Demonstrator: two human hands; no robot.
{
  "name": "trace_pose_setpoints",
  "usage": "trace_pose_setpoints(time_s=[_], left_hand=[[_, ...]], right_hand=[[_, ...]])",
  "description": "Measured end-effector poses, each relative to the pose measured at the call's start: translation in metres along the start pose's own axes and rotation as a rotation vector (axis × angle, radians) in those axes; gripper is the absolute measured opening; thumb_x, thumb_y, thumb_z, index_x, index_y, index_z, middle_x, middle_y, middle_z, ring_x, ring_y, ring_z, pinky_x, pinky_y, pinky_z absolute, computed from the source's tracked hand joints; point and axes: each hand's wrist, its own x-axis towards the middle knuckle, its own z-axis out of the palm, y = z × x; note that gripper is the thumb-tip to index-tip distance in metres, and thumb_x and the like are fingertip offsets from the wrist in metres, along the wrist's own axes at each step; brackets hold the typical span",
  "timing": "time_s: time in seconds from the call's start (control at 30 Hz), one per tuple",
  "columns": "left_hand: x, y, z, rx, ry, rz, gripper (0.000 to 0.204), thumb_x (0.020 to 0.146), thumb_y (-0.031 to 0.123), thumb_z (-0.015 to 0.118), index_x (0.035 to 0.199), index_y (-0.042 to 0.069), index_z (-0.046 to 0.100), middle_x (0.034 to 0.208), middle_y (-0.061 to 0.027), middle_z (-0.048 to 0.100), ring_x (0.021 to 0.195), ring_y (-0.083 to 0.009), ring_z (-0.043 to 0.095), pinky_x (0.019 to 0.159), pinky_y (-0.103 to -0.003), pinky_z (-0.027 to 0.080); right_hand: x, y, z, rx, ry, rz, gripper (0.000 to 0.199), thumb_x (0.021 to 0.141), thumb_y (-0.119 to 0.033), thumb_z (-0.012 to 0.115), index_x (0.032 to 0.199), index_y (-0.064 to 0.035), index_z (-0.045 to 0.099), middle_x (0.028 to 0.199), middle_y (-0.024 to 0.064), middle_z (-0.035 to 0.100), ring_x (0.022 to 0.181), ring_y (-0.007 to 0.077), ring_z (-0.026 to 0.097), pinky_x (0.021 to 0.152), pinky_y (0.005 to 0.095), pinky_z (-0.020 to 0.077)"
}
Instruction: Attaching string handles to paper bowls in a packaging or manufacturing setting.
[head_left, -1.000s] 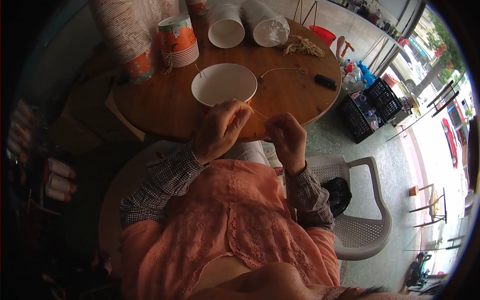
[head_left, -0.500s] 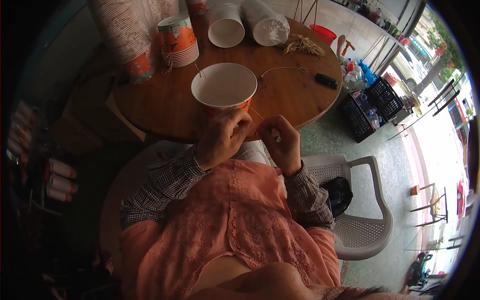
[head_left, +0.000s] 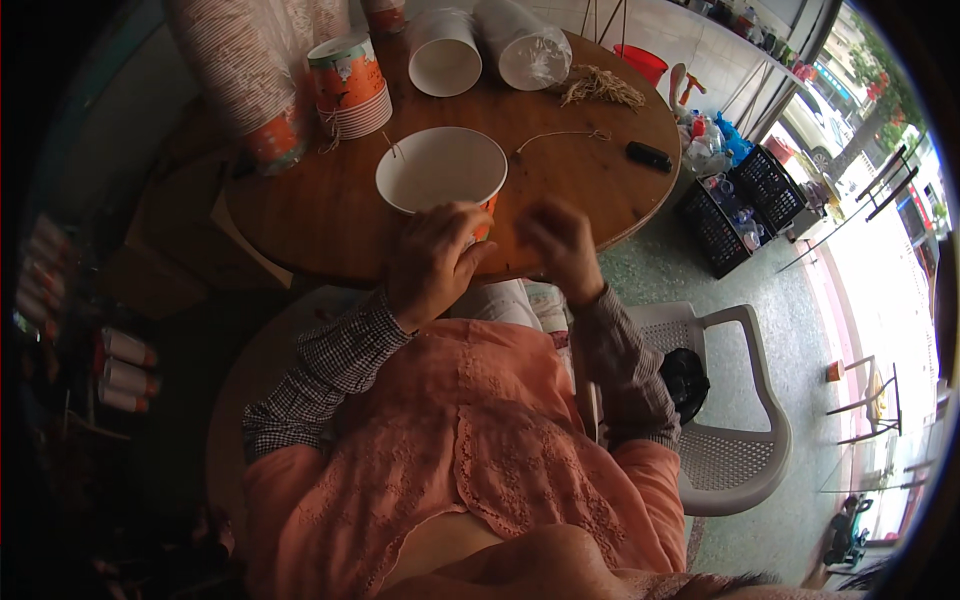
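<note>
A paper bucket [head_left: 440,165], white inside and orange outside, stands near the table's front edge, its mouth facing up. My left hand [head_left: 435,255] is curled against its near side, fingers at the wall just below the rim and thumb toward the right. A short piece of thin string [head_left: 393,147] sticks up at the bucket's left rim. Just right of the bucket, apart from it, my right hand [head_left: 560,245] is smeared by motion with its fingers bent; whether it holds anything does not show. Behind the bucket, a loose string [head_left: 560,136] lies on the table.
The round wooden table [head_left: 570,215] carries stacked orange buckets [head_left: 350,90], wrapped white bucket stacks [head_left: 445,68], a bundle of strings [head_left: 605,87] and a black object [head_left: 649,156]. A light plastic chair [head_left: 740,460] stands to my right; a black crate [head_left: 715,225] is beyond.
My right hand has drawn up and slightly back from my left, and the string between them no longer shows. My left hand has shifted slightly, its fingers now against the bucket.
</note>
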Motion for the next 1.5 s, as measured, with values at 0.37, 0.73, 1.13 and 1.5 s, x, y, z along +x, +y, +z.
trace_pose_setpoints(time_s=[0.37,0.73,1.13,1.5], left_hand=[[0.013,-0.02,0.024,0.239,-0.144,-0.169,0.025,0.082,0.015,0.064,0.103,0.004,0.057,0.091,-0.0137,0.065,0.083,-0.0309,0.064,0.071,-0.04,0.05],[0.003,-0.008,-0.03,-0.266,-0.107,-0.418,0.026,0.084,0.005,0.059,0.109,-0.001,0.06,0.092,-0.0188,0.067,0.083,-0.025,0.068,0.071,-0.032,0.052],[-0.003,-0.002,-0.028,-0.262,-0.101,-0.409,0.027,0.085,0.005,0.059,0.111,-0.001,0.06,0.089,-0.0197,0.067,0.081,-0.0249,0.069,0.068,-0.031,0.053],[-0.005,0.008,-0.021,-0.211,-0.064,-0.384,0.026,0.084,0.005,0.06,0.11,-0.001,0.06,0.096,-0.0188,0.067,0.086,-0.0289,0.068,0.071,-0.033,0.054]], right_hand=[[0.039,0.07,0.006,0.161,0.486,-0.18,0.007,0.093,-0.006,0.055,0.096,0.0007,0.056,0.092,0.0089,0.064,0.08,0.0155,0.064,0.071,0.027,0.052],[-0.015,0.017,0.066,-0.16,0.375,-0.432,0.012,0.083,0.0,0.062,0.093,-0.0006,0.054,0.111,0.0145,0.056,0.104,0.0269,0.056,0.086,0.0342,0.0459],[-0.02,0.001,0.065,-0.225,0.337,-0.432,0.012,0.078,0.001,0.063,0.088,-0.0002,0.056,0.106,0.0145,0.056,0.102,0.0301,0.056,0.085,0.0362,0.0469],[-0.021,0.003,0.063,-0.218,0.341,-0.409,0.011,0.078,0.001,0.063,0.087,-0.0004,0.056,0.105,0.0138,0.055,0.096,0.0272,0.056,0.081,0.0344,0.0476]])
